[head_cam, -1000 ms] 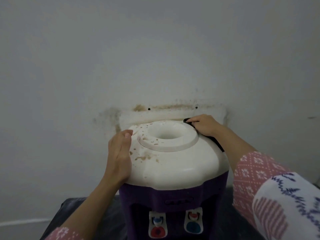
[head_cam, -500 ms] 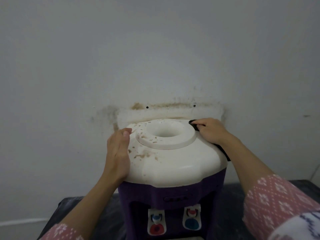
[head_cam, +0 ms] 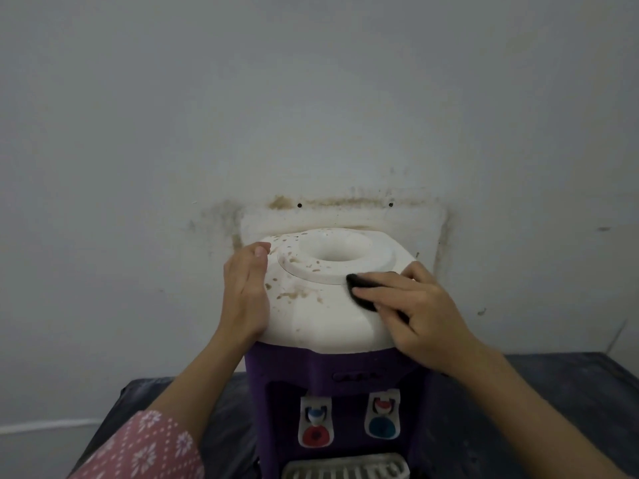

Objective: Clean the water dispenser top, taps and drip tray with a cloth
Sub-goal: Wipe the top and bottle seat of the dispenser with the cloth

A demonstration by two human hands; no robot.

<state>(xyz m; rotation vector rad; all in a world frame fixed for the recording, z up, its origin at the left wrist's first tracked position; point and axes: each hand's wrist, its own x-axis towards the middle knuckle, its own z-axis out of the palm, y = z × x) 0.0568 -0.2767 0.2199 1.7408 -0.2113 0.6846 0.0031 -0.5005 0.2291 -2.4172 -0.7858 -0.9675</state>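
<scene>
A purple water dispenser (head_cam: 345, 371) stands against the wall. Its white top (head_cam: 321, 316) has a round bottle well and brown specks on its left half. My right hand (head_cam: 425, 312) presses a black cloth (head_cam: 361, 290) flat on the top's right front, beside the raised ring. My left hand (head_cam: 246, 292) lies flat against the top's left edge, fingers together, holding nothing. Below are two taps: one with a red button (head_cam: 315, 423) and one with a blue button (head_cam: 382, 418). The grey drip tray (head_cam: 345, 470) shows at the bottom edge.
The dispenser sits on a dark covered surface (head_cam: 553, 409). The white wall (head_cam: 311, 115) behind carries brown stains and two small holes just above the top.
My right hand has drawn the black cloth from the top's back right corner forward to its right front. The left hand has stayed on the left edge. The view tilted down.
</scene>
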